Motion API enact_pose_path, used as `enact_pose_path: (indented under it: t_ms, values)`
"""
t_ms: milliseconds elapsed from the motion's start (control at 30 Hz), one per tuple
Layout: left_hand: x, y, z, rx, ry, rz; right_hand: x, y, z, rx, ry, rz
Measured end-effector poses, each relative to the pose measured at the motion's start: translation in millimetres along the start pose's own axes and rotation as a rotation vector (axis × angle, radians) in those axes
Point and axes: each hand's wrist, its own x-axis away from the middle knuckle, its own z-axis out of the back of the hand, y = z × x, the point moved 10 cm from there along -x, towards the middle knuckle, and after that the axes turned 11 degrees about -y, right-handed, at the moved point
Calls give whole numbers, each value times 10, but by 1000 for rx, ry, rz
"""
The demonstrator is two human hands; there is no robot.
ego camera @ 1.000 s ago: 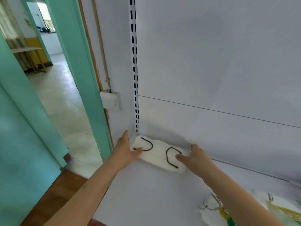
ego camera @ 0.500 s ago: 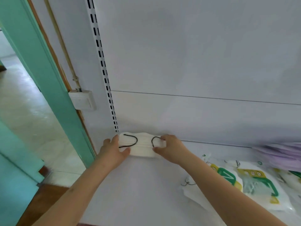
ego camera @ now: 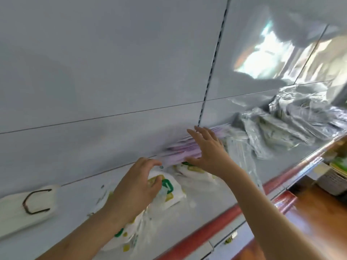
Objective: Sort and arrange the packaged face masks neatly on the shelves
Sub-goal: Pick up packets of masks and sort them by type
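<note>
Meanwhile the right hand [ego camera: 208,150] lies flat with straight, spread fingers on the stack of purple mask packs [ego camera: 183,150] at the back of the shelf [ego camera: 84,199], while the left hand [ego camera: 138,186] hovers with loosely curled fingers over the white packs with green and yellow print [ego camera: 169,192], though the blur hides whether it grips anything. Far out beyond the left hand lies a white mask with dark ear loops [ego camera: 28,206], and past the right hand a heap of clear-wrapped packs [ego camera: 293,121] spreads along the shelf.
</note>
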Motion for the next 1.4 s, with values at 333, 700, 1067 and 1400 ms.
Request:
enact_pose_path:
  t_ms: [333,700,1067,1400]
  values:
    - [-909,311,-447,-127,120,162,-614,920,223,27,36,10]
    - [-898,306,-709,1335,156,517,-113,508,268,-201,345,597]
    - [-418,-68,-537,1095,478,512,-143,720,-70,-316,81,445]
    - [-625,121,-332,1102,446,349,-79,60,108,43,277,462]
